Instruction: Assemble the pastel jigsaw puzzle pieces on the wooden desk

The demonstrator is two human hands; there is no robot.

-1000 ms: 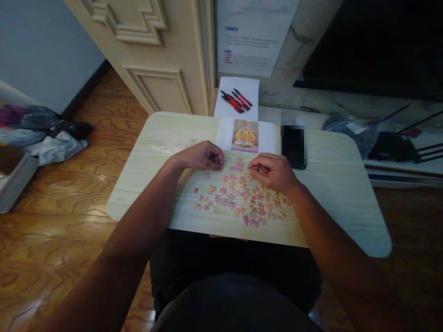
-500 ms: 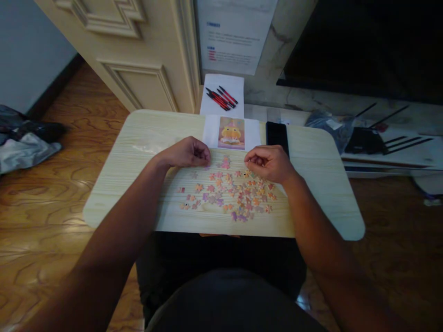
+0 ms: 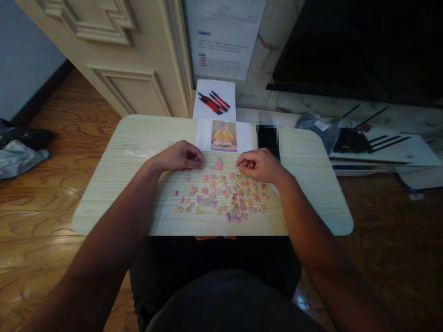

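Note:
Loose jigsaw puzzle pieces (image 3: 238, 193) in pink, orange and purple lie scattered over the middle of the pale wooden table. My left hand (image 3: 182, 156) is closed at their far left, its thumb and fingers pinched on a small purple puzzle piece (image 3: 200, 169) low at the fingertips. My right hand (image 3: 260, 165) is closed in a pinch above the pieces on the right; what its fingertips hold is too small to make out. Between the hands lies a small cluster of pink pieces (image 3: 219, 164), seemingly joined. Just beyond it rests a printed picture (image 3: 224, 136) of a yellow character.
A dark phone (image 3: 268, 140) lies beyond my right hand. Red and black pens (image 3: 214, 102) lie on white paper behind the table (image 3: 104, 184). To the right, a black router (image 3: 353, 140) with antennas stands on a low shelf, below a dark screen (image 3: 356, 50).
The whole view has shifted, so the table appears slightly further left. Both hands keep nearly the same pose and place over the table, and the pieces look unmoved.

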